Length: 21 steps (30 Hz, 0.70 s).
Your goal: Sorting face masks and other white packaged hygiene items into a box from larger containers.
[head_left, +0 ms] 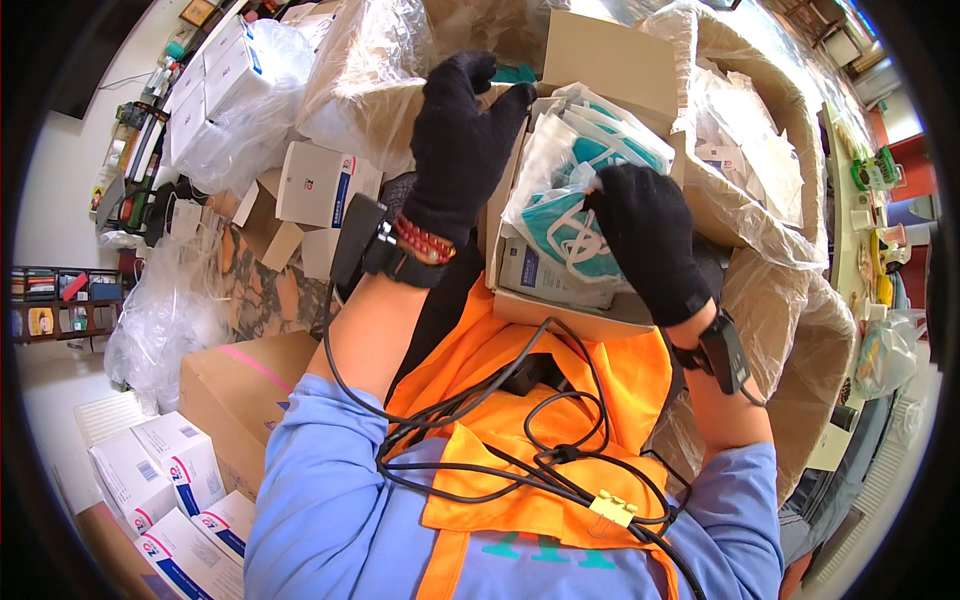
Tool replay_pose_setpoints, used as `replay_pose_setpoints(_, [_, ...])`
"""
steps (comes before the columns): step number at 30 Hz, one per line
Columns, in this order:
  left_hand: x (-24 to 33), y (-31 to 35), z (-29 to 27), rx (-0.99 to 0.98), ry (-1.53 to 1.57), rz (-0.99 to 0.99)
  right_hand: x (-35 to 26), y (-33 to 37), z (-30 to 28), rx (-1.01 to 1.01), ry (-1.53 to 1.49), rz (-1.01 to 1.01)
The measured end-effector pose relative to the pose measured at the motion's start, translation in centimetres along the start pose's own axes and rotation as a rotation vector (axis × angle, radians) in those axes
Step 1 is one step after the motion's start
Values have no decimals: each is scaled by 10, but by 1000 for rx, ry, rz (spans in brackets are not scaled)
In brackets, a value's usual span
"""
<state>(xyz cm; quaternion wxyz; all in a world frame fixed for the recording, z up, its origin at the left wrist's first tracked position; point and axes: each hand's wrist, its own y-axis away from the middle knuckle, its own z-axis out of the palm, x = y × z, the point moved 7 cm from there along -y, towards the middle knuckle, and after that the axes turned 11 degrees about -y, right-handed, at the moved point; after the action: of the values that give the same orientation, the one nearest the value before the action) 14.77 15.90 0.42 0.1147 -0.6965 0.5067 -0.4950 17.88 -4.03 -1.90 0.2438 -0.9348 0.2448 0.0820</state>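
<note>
On my lap sits an open cardboard box (580,311) holding teal face masks (567,233) with white straps, several in clear plastic bags. My right hand (652,240), in a black glove, reaches over the box's right side, its fingers closed on the edge of a bagged mask. A printed leaflet or packet (535,268) lies below the masks. At the box's upper left is my left hand (462,145), also gloved in black. Its thumb stands apart from the bent fingers, and nothing shows between them. A bit of teal material (514,74) shows just beyond it.
To the right stands a plastic-lined carton (700,130) with packets inside. Small white boxes (318,185) lie left of my left hand; more white boxes (180,465) are stacked lower left beside a brown carton (225,390). Black cables (480,485) cross my orange apron (600,390).
</note>
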Motion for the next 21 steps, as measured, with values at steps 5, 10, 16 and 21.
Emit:
replay_pose_setpoints(5, [40, 25, -12, -540, 328, -36, -12, -5, -17, 21, 68, 95])
replay_pose_setpoints(10, [40, 44, -6, -582, 42, 226, -37, 16, 51, -633, -684, 244])
replay_pose_setpoints(16, [44, 70, -4, -806, -29, 181, -13, 38, 123, -753, -965, 391])
replay_pose_setpoints(21, [25, 88, 7, -829, 241, 3, 11, 54, 160, -690, -926, 510])
